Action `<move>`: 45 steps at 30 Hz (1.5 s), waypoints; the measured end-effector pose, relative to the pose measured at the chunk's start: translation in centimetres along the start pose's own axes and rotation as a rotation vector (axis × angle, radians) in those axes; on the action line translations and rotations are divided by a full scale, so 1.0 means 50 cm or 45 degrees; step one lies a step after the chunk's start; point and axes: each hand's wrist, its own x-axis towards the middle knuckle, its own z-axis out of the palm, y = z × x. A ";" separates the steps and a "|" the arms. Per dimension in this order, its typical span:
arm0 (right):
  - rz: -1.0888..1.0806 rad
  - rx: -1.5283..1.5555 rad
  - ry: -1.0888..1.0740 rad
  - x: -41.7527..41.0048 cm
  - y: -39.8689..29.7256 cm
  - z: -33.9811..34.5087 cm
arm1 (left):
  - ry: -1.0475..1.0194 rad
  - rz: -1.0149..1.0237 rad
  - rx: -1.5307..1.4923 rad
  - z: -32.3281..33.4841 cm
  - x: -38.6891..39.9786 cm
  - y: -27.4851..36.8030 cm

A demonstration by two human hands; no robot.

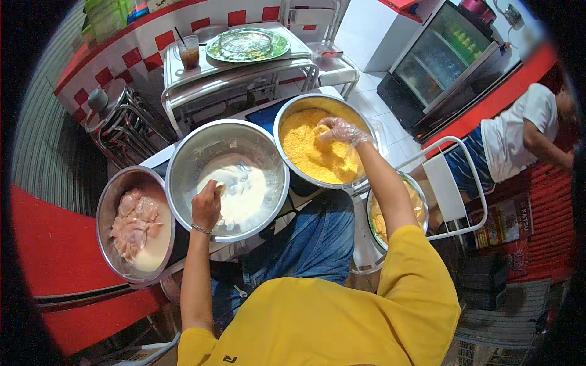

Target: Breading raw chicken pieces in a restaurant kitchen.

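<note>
My right hand [341, 131], in a clear plastic glove, reaches into a metal bowl [280, 151] of yellow-orange crumbs [302, 160]. A crumb-coated piece [322, 131] shows between its thumb and fingers. Over the near left side of a larger steel bowl [270, 208] hangs my bare left hand [206, 208]. White floury batter [245, 194] covers that bowl's bottom. The left fingers are curled and pale with coating at the tips; whether they grip anything is unclear. Further left, a third steel bowl [104, 231] holds raw, pale pink meat [135, 219] in milky liquid.
Crumb-coated pieces [416, 201] lie on a plate at my right, partly behind my forearm. Beside it stands a white-framed chair [446, 187]. Ahead, a table [174, 78] bears an iced drink [189, 55] and a green patterned tray [247, 44]. A person [517, 128] is at the right.
</note>
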 end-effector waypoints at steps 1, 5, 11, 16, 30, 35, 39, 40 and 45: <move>0.013 -0.005 0.012 -0.004 0.002 -0.021 | -0.008 0.016 0.004 0.004 0.007 0.006; -0.165 0.149 0.044 -0.016 -0.038 -0.055 | 0.011 0.029 -0.046 0.006 0.008 0.012; -0.385 -0.109 0.209 -0.034 -0.044 -0.021 | 0.005 0.035 -0.010 0.005 0.005 0.008; -0.362 -0.261 -0.046 -0.090 0.073 0.069 | -0.016 0.049 -0.018 0.010 0.012 0.008; 0.312 -0.762 -0.378 -0.153 0.060 0.088 | -0.032 0.039 -0.030 0.008 0.012 0.008; 0.075 -0.822 -0.229 -0.131 0.097 0.068 | -0.003 0.055 -0.053 0.021 0.020 0.013; 0.016 -0.516 -0.012 -0.111 0.008 0.040 | 0.004 0.042 -0.028 0.012 0.005 0.001; 0.080 -0.623 -0.087 -0.110 -0.018 0.038 | 0.012 0.044 -0.031 0.010 0.004 -0.003; 0.351 -1.077 -0.501 -0.142 0.034 0.118 | -0.004 0.040 -0.040 0.004 0.007 0.005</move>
